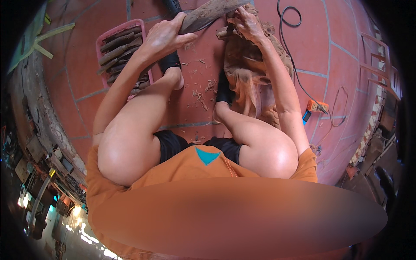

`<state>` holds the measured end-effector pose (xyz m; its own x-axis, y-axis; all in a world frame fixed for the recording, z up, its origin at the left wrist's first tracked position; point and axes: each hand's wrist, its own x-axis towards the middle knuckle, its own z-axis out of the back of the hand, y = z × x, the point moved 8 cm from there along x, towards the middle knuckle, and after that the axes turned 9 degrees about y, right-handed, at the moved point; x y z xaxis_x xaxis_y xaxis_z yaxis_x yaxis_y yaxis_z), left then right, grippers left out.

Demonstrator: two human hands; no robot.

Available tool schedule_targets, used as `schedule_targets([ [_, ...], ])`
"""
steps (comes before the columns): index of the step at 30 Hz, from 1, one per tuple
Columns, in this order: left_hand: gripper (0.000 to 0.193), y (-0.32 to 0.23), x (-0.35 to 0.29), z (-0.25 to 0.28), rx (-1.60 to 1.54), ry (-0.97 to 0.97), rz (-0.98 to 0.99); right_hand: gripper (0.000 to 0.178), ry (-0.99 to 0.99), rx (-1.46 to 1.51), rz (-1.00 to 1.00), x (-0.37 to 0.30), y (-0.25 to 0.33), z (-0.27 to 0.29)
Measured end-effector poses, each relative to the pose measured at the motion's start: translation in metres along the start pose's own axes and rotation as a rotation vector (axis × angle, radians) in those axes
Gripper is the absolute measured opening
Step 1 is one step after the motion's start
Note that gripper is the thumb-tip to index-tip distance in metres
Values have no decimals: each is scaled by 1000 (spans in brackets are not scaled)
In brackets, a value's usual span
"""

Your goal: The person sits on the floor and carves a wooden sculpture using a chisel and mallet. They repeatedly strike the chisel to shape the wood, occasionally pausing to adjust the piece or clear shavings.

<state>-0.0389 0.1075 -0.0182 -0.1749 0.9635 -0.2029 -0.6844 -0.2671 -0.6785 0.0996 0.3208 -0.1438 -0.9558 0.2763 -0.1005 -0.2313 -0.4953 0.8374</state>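
Observation:
My left hand (167,37) is closed round the near end of a long, flat, slightly curved grey-brown piece of wood (212,14), which slants up to the right. By its far end is my right hand (248,27), fingers curled and pressed together; what they grip is partly hidden. Under and beside that hand lies a crumpled brown cloth (247,65) with a few brown stick-like pieces (224,33) at its upper edge. Pale shavings (200,99) are scattered on the tiles between my feet.
A pink basket (99,47) holding several dark brown wooden pieces (119,52) stands left of my left arm. Right of the cloth, a black cable (281,32) runs to an orange power strip (317,106). A red slatted frame (381,65) stands far right.

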Motion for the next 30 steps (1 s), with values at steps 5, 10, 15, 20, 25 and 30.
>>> schedule_targets([
  [5,45,11,-9,1,-200,6,129,29,-195,-168,123,-9,47,18],
  [10,43,7,-10,13,-258,-16,131,23,-170,13,41,-7,52,17],
  [15,56,0,-12,18,-276,-29,112,28,-114,-43,15,-5,20,12],
  [20,54,-2,-16,17,-345,-7,157,29,-136,-19,46,-5,6,13],
  [25,54,-4,-15,16,-346,-12,139,30,-146,-36,74,-5,15,11],
  [30,56,-6,-13,15,-320,-8,115,29,-126,-71,52,-4,19,10],
])
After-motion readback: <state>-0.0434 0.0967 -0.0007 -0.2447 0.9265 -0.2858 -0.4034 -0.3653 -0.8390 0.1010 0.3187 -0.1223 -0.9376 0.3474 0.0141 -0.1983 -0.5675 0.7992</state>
